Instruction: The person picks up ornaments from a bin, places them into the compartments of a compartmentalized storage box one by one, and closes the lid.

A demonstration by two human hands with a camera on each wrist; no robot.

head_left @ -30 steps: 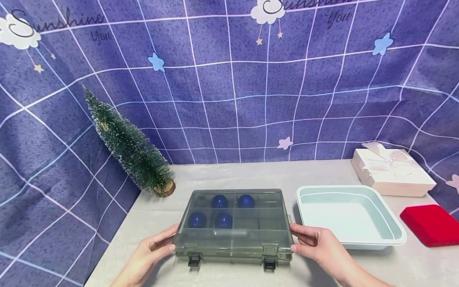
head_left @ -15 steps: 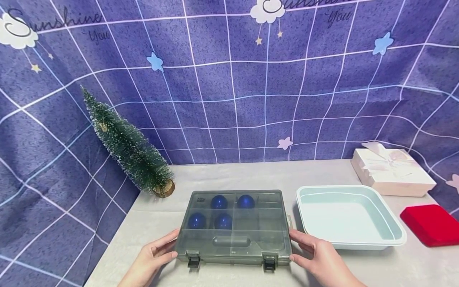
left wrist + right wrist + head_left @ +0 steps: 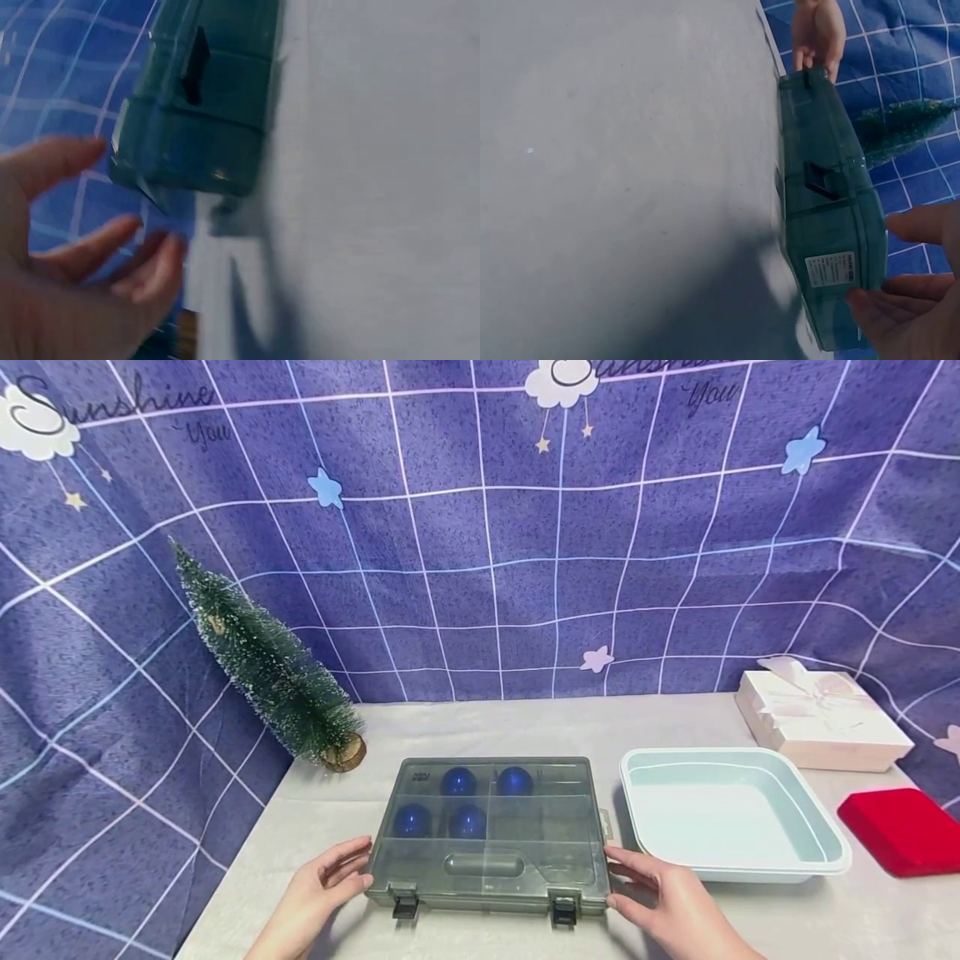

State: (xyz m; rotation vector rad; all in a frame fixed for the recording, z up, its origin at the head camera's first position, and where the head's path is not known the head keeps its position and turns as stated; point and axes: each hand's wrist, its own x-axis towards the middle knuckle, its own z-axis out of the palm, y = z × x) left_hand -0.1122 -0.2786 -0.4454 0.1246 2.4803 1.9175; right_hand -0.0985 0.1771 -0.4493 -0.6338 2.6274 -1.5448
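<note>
A grey translucent compartment box (image 3: 551,864) lies on the table with its lid down. Several shiny blue balls (image 3: 468,821) show through it in the rear and middle compartments. Two black latches (image 3: 406,906) stick out from the front edge, swung outward. My left hand (image 3: 318,885) is beside the box's left front corner; in the left wrist view the loosely bent fingers (image 3: 86,247) stand a little apart from the box's end. At the right side, my right hand (image 3: 663,893) has its fingertips right at the wall, near a white label (image 3: 830,269) in the right wrist view.
A pale blue tray (image 3: 738,865) stands just right of the box. Beyond it are a white gift box (image 3: 825,718) with a ribbon and a red block-like item (image 3: 903,831). A small frosted tree (image 3: 270,668) leans at the back left, before a purple grid curtain (image 3: 450,568).
The lid has come down flat onto the box. Both hands have shifted slightly towards the front, and the left fingers have loosened from the side of the box.
</note>
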